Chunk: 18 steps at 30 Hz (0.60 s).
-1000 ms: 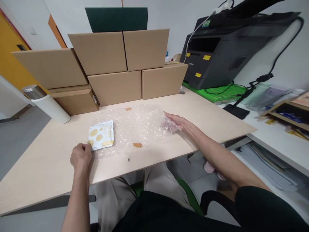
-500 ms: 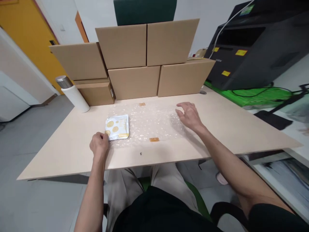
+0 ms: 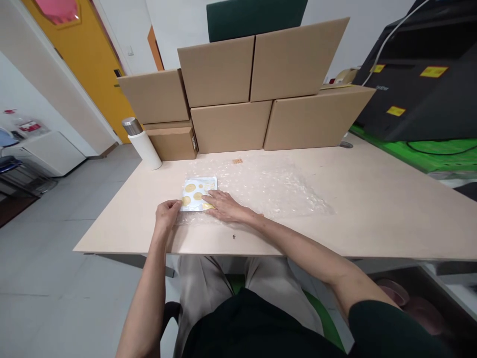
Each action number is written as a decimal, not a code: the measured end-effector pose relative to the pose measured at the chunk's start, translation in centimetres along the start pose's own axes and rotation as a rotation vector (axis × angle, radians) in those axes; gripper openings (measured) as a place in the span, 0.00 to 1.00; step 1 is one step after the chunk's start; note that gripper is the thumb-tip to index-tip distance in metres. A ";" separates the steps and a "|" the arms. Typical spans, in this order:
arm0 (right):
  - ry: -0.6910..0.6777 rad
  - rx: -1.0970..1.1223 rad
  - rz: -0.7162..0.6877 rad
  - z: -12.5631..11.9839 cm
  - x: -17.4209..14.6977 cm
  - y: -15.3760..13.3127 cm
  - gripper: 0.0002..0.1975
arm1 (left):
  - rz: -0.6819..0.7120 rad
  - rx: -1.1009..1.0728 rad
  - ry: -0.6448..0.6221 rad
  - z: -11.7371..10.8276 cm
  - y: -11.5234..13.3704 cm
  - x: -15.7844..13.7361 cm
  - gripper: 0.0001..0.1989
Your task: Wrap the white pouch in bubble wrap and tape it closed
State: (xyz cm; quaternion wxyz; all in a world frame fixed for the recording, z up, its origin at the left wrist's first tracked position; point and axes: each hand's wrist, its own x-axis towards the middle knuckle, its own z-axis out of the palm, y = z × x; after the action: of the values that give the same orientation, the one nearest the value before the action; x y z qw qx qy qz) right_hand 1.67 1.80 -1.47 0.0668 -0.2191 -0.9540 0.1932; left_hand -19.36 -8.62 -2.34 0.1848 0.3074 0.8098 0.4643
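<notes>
A flat white packet (image 3: 192, 199) printed with yellow circles lies on the left end of a clear bubble wrap sheet (image 3: 268, 181). With its fingers pinched together, my left hand (image 3: 167, 214) is closed on the packet's lower left edge; whether the wrap's edge is caught too, I cannot tell. My right hand (image 3: 225, 206) rests open over the packet's lower right part, fingers spread and hiding some of its print. One orange piece of tape (image 3: 237, 161) shows on the wrap's far edge, and the right forearm covers part of the near edge.
Behind the wrap stand stacked cardboard boxes (image 3: 231, 127) along the table's far side. A white bottle with a metal cap (image 3: 145, 149) stands at the back left. To the right, a dark machine (image 3: 413, 104) sits by a green surface. The table (image 3: 391, 214) has its front edge near my lap.
My right hand has come left from over the right part of the wrap onto the packet. My left hand stays at the packet's left edge. The view has turned slightly.
</notes>
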 end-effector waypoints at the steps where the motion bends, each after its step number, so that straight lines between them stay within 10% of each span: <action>1: 0.005 -0.006 -0.006 0.0 -0.2 0.0 0.29 | -0.002 -0.011 -0.010 -0.1 -0.1 0.0 0.17; 10: 0.091 -0.034 -0.030 -0.2 -0.4 -0.8 0.22 | 0.018 -0.271 -0.011 1.0 2.0 -1.1 0.16; 18: 0.258 0.697 0.037 -1.8 -3.2 2.1 0.23 | 0.277 -0.465 -0.269 5.7 9.4 -5.3 0.34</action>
State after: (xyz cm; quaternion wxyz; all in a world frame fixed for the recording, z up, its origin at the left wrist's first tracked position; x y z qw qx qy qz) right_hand 5.70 2.75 -0.77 0.2534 -0.2231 -0.8105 0.4786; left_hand -9.03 -4.97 3.03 0.2907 0.4230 0.6004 0.6133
